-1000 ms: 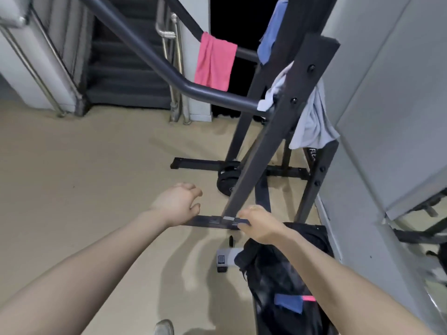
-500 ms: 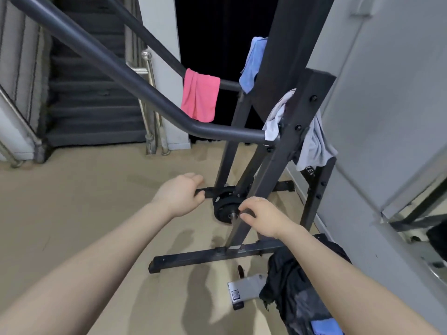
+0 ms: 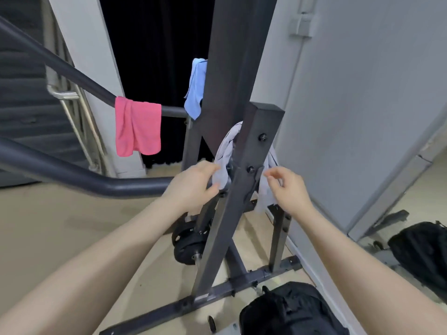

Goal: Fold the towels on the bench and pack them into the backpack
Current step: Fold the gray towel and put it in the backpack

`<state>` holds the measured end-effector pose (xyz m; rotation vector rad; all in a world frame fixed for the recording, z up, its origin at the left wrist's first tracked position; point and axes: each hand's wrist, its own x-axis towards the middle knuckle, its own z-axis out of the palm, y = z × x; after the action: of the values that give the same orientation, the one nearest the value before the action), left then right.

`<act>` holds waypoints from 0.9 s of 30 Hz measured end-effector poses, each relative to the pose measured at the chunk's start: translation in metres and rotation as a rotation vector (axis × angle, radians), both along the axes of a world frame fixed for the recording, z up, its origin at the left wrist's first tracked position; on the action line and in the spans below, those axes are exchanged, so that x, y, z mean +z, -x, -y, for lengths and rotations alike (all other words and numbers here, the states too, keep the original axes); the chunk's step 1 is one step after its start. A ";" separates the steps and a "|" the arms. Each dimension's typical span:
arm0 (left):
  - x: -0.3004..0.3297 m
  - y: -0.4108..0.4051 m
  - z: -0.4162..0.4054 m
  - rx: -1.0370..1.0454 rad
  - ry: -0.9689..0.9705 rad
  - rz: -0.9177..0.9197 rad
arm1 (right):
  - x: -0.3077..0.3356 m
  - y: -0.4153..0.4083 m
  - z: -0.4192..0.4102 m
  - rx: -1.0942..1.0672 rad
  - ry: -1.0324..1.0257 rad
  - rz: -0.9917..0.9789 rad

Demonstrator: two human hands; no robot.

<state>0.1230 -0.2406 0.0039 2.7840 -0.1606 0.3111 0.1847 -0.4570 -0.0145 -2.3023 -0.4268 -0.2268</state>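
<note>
A grey towel (image 3: pixel 224 151) hangs over the bench frame behind a black upright post (image 3: pixel 244 189), one end on each side of it. My left hand (image 3: pixel 193 182) pinches the towel's left end between thumb and fingers. My right hand (image 3: pixel 287 187) hovers at the towel's right end with fingers loosely curled, fingertips close to the cloth and holding nothing. A pink towel (image 3: pixel 137 129) is draped over a grey bar at the left. A blue towel (image 3: pixel 195 90) hangs higher up, partly hidden by the post. The black backpack (image 3: pixel 290 310) lies on the floor at the bottom.
Two thick grey bars (image 3: pixel 72 172) slant across the left. A black weight plate (image 3: pixel 188 247) sits low among the frame legs. A grey wall and a mirror (image 3: pixel 423 250) that reflects the backpack close off the right. Beige floor and a staircase lie to the left.
Both hands rose from near the floor frame up to the grey towel. My left hand took hold of its left end. The view tilted up and moved closer.
</note>
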 end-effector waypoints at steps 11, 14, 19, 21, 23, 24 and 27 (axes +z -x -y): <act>0.042 -0.131 0.052 -0.063 0.089 0.366 | 0.002 -0.172 0.021 0.113 -0.290 -0.306; 0.041 -0.144 0.052 -0.043 -0.014 0.473 | -0.012 -0.185 0.019 0.330 -0.367 -0.533; 0.038 -0.148 0.050 -0.034 -0.069 0.487 | -0.017 -0.185 0.021 0.229 -0.358 -0.416; 0.035 -0.145 0.052 -0.029 -0.089 0.463 | -0.007 -0.180 0.026 0.192 -0.387 -0.356; 0.034 -0.143 0.054 -0.018 -0.090 0.450 | 0.013 -0.171 0.033 0.183 -0.425 -0.300; 0.034 -0.142 0.056 -0.010 -0.091 0.445 | 0.024 -0.167 0.037 0.182 -0.480 -0.264; 0.038 -0.138 0.060 0.016 -0.091 0.412 | 0.068 -0.147 0.047 0.224 -0.680 -0.138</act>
<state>0.2608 -0.3010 0.0418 2.7741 -0.2541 0.8997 0.3316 -0.5036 0.0533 -1.5802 -0.4482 -0.0802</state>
